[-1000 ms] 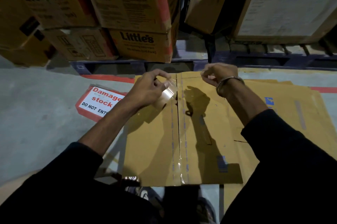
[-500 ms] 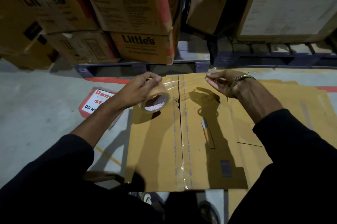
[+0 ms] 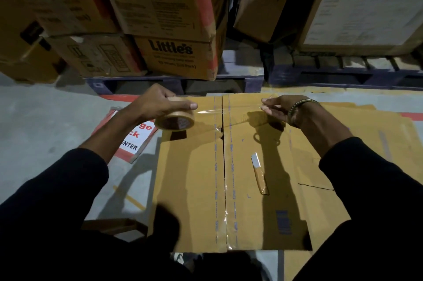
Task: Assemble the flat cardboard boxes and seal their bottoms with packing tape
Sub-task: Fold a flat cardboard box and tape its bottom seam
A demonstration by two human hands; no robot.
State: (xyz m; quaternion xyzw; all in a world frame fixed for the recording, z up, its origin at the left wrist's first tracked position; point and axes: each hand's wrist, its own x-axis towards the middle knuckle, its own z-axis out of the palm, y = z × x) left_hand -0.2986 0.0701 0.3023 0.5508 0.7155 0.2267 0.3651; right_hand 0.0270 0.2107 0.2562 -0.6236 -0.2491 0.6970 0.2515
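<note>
From the head camera, a brown cardboard box (image 3: pixel 194 189) lies bottom-up near the person, its centre seam under glossy clear tape. The left hand (image 3: pixel 158 103) grips a tape roll (image 3: pixel 175 119) at the far left; the right hand (image 3: pixel 278 109) pinches the stretched clear tape strip (image 3: pixel 219 110). A utility knife (image 3: pixel 259 174) rests on the right flap.

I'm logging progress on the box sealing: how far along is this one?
Done: clear tape already runs along the centre seam of the cardboard box. In hand: the left hand holds the tape roll while the right hand pulls a fresh strip crosswise above the seam's far end. Left: pressing that strip down and cutting it, probably with the utility knife lying on the box.
</note>
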